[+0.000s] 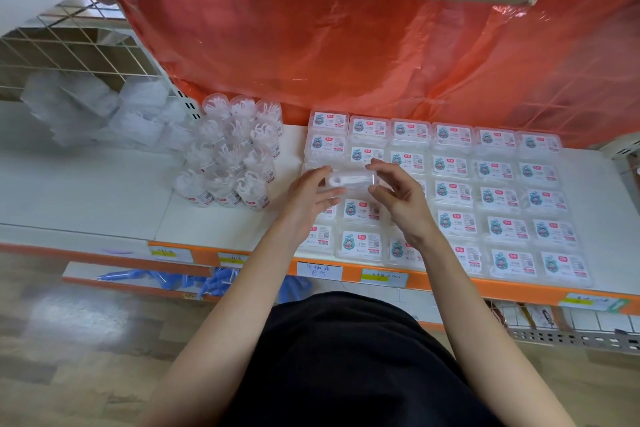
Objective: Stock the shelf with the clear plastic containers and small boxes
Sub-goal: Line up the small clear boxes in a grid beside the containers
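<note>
Both hands meet over the white shelf [86,191] and between them is one clear plastic box [353,180], lifted a little above the others. The right hand [398,199] has its fingers bent: index finger on the far edge, thumb on the near edge, and they pinch the right end of this box. The left hand [310,196] has fingers only slightly bent and spread, the tips lie on the left end of the same box. Its thumb is hidden, so I cannot tell if this hand really grips or only touches.

Directly under the fingers and to the right of them, the small boxes [450,192] with blue and red labels lie flat in tidy rows, touching each other. To the left of the left fingers, near but apart, the round clear containers [232,152] stand upright in a tight group. Beyond the fingertips a red plastic sheet [346,55] hangs behind the shelf. Below the wrists runs the orange shelf edge [450,282] with paper price tags [319,270]
</note>
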Demonstrator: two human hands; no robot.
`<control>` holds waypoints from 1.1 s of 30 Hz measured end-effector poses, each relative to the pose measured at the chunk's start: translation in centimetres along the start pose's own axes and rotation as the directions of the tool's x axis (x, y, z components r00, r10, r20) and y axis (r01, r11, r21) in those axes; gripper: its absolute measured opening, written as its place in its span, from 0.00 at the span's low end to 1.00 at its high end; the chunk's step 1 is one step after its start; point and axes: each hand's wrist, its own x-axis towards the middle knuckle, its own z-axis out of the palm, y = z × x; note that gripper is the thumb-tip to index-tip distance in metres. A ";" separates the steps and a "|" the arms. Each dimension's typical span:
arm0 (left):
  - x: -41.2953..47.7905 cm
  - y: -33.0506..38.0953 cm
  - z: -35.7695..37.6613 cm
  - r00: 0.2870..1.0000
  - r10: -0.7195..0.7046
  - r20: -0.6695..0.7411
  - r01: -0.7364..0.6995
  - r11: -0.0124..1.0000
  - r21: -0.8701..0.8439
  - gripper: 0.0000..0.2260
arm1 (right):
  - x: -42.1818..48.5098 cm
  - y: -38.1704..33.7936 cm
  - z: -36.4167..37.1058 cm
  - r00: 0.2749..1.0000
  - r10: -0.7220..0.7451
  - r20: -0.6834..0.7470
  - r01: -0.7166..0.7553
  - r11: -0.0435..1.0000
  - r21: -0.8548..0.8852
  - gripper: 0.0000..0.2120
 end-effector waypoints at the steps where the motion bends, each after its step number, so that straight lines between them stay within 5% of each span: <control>1: 0.0 0.0 -0.1 1.000 0.022 0.014 -0.021 0.999 -0.025 0.11 | 0.0 0.1 -0.1 1.000 0.001 -0.007 -0.001 1.000 -0.002 0.18; 11: -0.3 -1.0 -0.6 0.959 0.199 0.201 -0.233 0.959 0.163 0.21 | 0.5 -0.5 0.6 0.890 0.404 -0.210 -0.361 0.907 0.217 0.12; 16: -0.3 -1.0 -0.6 0.958 0.229 0.174 -0.261 0.948 0.184 0.21 | 0.5 -0.3 1.0 0.884 0.425 -0.197 -0.364 0.888 0.282 0.03; 24: -0.4 -1.2 -0.1 0.978 0.186 0.088 -0.201 0.960 0.198 0.16 | 0.5 0.1 1.0 0.885 0.440 -0.152 -0.341 0.835 0.432 0.10; 29: -0.7 -1.3 1.1 0.964 0.243 0.109 -0.260 0.945 0.198 0.13 | -0.3 0.6 1.3 0.920 0.372 -0.122 -0.333 0.907 0.258 0.22; 33: -0.6 -1.0 0.9 0.966 0.243 0.093 -0.256 0.950 0.177 0.13 | -1.0 0.6 0.9 0.970 0.180 -0.161 -0.173 0.983 0.058 0.27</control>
